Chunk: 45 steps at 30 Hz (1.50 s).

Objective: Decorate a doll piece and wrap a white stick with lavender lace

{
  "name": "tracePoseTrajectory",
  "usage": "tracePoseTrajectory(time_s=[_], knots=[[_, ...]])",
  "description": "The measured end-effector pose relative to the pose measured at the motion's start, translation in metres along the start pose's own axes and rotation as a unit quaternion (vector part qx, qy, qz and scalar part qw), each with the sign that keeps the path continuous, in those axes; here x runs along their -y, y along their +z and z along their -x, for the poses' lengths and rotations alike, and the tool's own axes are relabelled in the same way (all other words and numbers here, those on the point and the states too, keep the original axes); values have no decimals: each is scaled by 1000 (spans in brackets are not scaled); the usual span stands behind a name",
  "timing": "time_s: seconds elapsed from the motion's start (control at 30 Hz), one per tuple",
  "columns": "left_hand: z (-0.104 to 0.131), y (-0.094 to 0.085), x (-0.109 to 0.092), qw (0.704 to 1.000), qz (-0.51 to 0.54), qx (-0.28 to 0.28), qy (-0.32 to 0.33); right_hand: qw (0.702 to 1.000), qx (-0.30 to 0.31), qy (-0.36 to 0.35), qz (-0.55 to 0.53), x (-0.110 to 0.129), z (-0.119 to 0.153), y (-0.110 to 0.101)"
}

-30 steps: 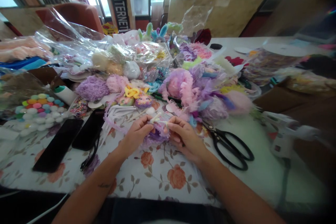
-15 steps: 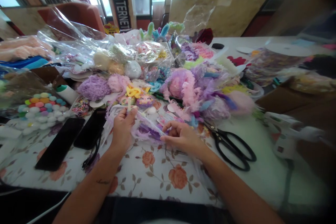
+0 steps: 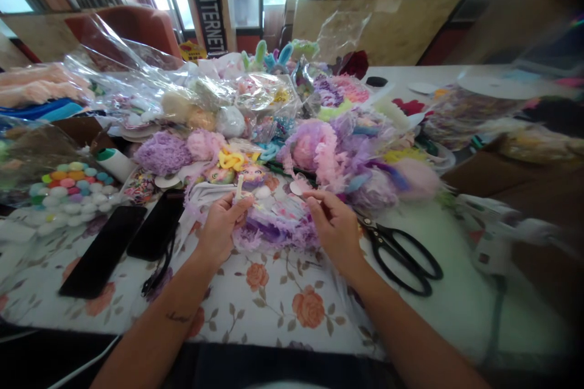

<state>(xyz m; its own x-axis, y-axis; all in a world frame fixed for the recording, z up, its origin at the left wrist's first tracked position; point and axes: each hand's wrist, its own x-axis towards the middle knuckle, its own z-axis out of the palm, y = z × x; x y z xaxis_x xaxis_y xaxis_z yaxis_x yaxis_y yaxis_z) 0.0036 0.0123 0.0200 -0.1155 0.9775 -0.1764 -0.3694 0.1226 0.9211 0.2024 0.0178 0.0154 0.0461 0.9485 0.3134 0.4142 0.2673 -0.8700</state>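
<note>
My left hand (image 3: 224, 226) is closed around a thin pale stick (image 3: 239, 185) that points up above the thumb. Purple fluffy trim (image 3: 278, 232) lies between my hands on the flowered cloth. My right hand (image 3: 335, 228) has its fingers bent at the right end of the trim, near a small white disc (image 3: 298, 187); what its fingertips hold, if anything, is too small to make out. Beyond the hands are small dolls' heads (image 3: 250, 173) with yellow trim (image 3: 232, 159).
Black-handled scissors (image 3: 406, 255) lie to the right, with a white glue gun (image 3: 495, 237) farther over. Two dark phones (image 3: 104, 249) rest at the left. A heap of yarn (image 3: 165, 152), pompoms and plastic bags (image 3: 264, 88) spans the back.
My right hand has moved right and slightly up, away from the left hand. My left hand has shifted slightly right with the stick. More of the purple trim shows between them.
</note>
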Motion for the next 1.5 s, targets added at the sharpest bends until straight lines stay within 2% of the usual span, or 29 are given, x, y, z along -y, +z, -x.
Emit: tracePoseTrajectory(time_s=[0.03,0.07,0.13,0.2,0.33,0.43,0.6,0.73,0.83,0.93,1.0,1.07,1.17,1.3,1.4,1.5], knots=[[1,1,1,1000,-5,10,-2,999,-8,-32,14,1,5,4],[2,2,3,1000,-10,22,-7,999,11,-51,15,3,10,8],[5,3,6,999,-19,44,-20,995,90,-49,-9,5,20,17],[7,4,8,998,-24,60,-26,986,158,-13,-59,5,25,24],[8,5,7,997,-32,64,-14,950,241,87,-180,3,22,26],[9,6,5,998,-30,61,-9,930,292,119,-189,2,17,23],[11,7,5,998,-20,60,-11,961,263,19,-85,0,20,25],[10,6,6,998,-22,56,-4,963,265,-44,-23,2,23,27],[8,5,5,999,-23,38,14,967,242,-69,-37,5,23,24],[5,3,4,999,-16,8,31,983,150,-53,-88,7,19,20],[3,2,3,999,-18,-3,33,988,98,5,-120,6,15,17],[2,2,3,1000,-15,-1,25,981,84,74,-158,5,12,14],[3,2,1,1000,-7,22,-4,973,86,109,-183,4,10,12],[8,5,-2,998,-17,55,-29,990,85,53,-96,7,9,10],[10,6,-3,996,-50,68,-28,985,135,55,-95,10,8,7],[11,6,-1,991,-101,82,-27,950,222,106,-191,11,7,4]])
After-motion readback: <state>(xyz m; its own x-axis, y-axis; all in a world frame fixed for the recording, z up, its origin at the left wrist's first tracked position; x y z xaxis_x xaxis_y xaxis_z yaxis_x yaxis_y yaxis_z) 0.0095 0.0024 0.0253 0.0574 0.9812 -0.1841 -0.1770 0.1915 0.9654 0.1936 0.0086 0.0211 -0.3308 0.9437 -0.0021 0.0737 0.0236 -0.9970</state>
